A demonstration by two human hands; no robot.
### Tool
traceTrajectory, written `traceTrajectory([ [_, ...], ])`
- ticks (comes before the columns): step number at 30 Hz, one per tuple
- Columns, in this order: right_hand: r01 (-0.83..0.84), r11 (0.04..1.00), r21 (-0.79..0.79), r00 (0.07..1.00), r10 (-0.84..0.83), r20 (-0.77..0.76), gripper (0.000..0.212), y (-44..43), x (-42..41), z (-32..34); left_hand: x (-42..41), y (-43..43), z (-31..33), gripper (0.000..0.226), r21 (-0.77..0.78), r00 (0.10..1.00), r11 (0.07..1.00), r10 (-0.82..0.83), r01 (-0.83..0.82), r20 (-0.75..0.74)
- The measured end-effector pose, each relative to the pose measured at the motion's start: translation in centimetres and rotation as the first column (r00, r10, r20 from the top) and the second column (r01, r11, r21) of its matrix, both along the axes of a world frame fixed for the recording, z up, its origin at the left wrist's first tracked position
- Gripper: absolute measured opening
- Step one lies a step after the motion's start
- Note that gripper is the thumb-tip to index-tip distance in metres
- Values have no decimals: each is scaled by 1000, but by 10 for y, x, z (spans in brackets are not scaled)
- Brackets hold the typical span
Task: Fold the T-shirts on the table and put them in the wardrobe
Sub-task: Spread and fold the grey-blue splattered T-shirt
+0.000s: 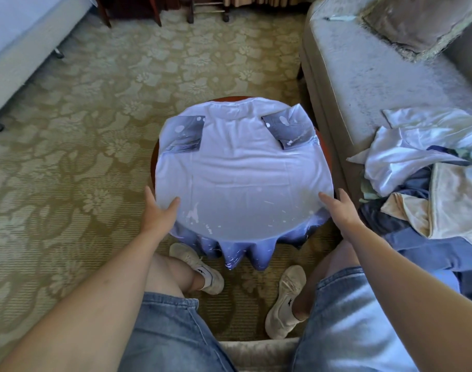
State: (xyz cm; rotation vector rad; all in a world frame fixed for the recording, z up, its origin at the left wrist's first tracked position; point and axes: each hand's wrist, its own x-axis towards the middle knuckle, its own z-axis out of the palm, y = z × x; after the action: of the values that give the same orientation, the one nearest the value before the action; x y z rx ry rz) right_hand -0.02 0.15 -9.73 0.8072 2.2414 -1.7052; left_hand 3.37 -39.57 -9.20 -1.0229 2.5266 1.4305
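On the small round table (152, 159), whose reddish-brown wooden rim shows at the left and far edges, a pale T-shirt (240, 167) lies spread flat and nearly covers the top. Its collar points away from the person and its hem toward them, so the long axis runs straight out from the knees. Both short sleeves are folded inward onto the body and show a dark blue-grey print flecked with white. The hem hangs over the near edge in soft pleats of blue printed fabric. The cloth looks thin and smooth, with faint crosswise creases. The left hand (159, 210) and right hand (339, 210) rest at the near left and near right edges of the shirt, well apart. Each thumb lies on the fabric, with the fingers straight beside the rim and nothing clenched. The person wears faded denim shorts (170, 334) and worn beige shoes (285, 299), each with a small dark logo too small to read. A loose pile of clothes (417, 162) in white, blue and cream lies on the grey plush sofa (363, 65) at the right. Olive carpet (82, 116) with a raised floral pattern covers the floor.
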Motion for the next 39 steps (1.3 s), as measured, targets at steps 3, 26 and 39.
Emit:
traceTrajectory([
  [3, -3, 992, 128, 1000, 5, -21, 64, 4, 12, 2, 13, -5, 11, 80, -52, 999, 998, -39, 41, 25],
  [26, -129, 849, 512, 949, 256, -185, 47, -9, -126, 42, -118, -16, 44, 57, -347, 970, 916, -236, 200, -65],
  [39, -123, 851, 510, 992, 114, 49, 38, 2, -68, 12, -39, -19, 7, 61, -321, 983, 931, -143, 174, 116],
])
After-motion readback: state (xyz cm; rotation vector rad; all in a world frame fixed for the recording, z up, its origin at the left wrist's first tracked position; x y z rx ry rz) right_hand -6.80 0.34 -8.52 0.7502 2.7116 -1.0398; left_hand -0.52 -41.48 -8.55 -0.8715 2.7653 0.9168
